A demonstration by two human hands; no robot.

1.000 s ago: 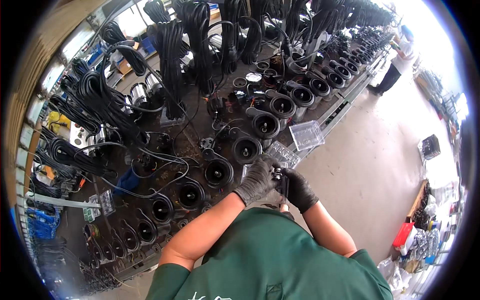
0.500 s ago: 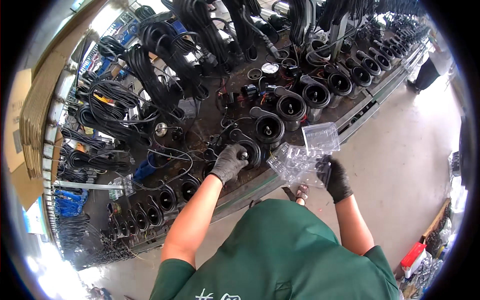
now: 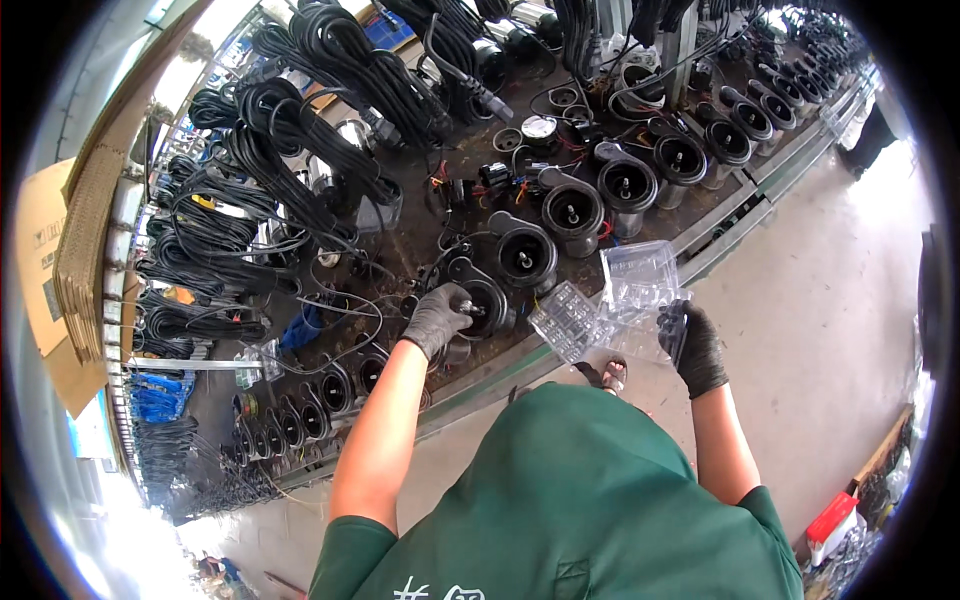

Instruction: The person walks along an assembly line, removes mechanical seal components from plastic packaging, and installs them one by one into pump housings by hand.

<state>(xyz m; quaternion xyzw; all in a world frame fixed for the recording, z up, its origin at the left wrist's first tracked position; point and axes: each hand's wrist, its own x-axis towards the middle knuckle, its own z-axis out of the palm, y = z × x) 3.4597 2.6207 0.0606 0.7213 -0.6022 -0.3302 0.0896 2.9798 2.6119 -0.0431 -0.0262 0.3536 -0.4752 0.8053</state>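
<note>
My left hand [image 3: 438, 318], in a grey glove, reaches over a round black housing [image 3: 484, 312] on the bench. Its thumb and fingers close on a small shiny metal part [image 3: 467, 307] at the housing's mouth; whether that part is loose or fixed inside I cannot tell. Beyond it stands another black housing [image 3: 526, 257] with a metal shaft at its centre. My right hand [image 3: 697, 348], gloved in dark grey, grips several clear plastic trays [image 3: 640, 280] by their right side, above the bench's front edge. One tray [image 3: 565, 322] with small moulded pockets sticks out to the left.
A long row of similar black housings [image 3: 572, 212] follows the bench's front rail [image 3: 715, 235] both ways. Bundled black cables [image 3: 300, 140] hang and lie behind. Loose wires cross the bench near my left hand. Flattened cardboard [image 3: 90, 250] stands far left; another person [image 3: 875, 135] is far right.
The view has shifted slightly. My right hand has moved a little up and right, and the clear trays have turned with it. My left hand stays at the same housing, its fingertips slightly farther left.
</note>
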